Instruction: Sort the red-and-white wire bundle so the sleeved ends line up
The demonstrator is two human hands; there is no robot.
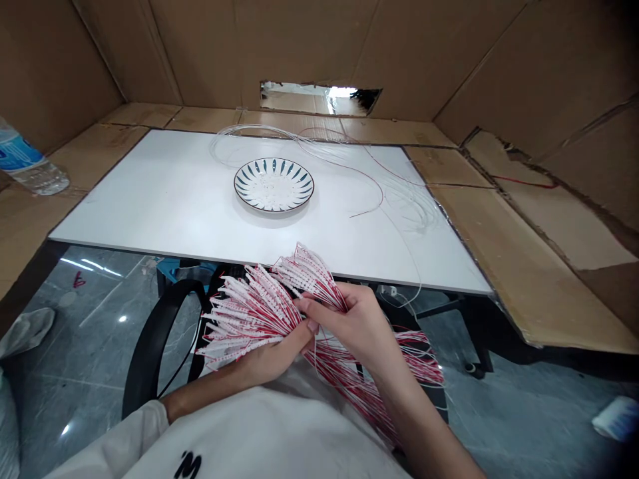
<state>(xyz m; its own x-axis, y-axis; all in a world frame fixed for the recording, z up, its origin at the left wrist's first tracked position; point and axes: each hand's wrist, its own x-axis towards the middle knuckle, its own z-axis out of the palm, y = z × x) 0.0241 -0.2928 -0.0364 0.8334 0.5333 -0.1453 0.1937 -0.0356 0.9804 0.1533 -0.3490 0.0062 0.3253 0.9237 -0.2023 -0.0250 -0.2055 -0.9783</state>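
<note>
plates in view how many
1. A white plate with a dark blue petal pattern lies on the white board, toward its far side. Another could be hidden under the bundle of red-and-white strips.

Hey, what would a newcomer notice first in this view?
The big fan of red-and-white strands, gripped at the bottom between the left hand and right hand, grabs attention first. Beyond it, a blue-and-white plate sits on a white board, backed by cardboard walls.
</note>
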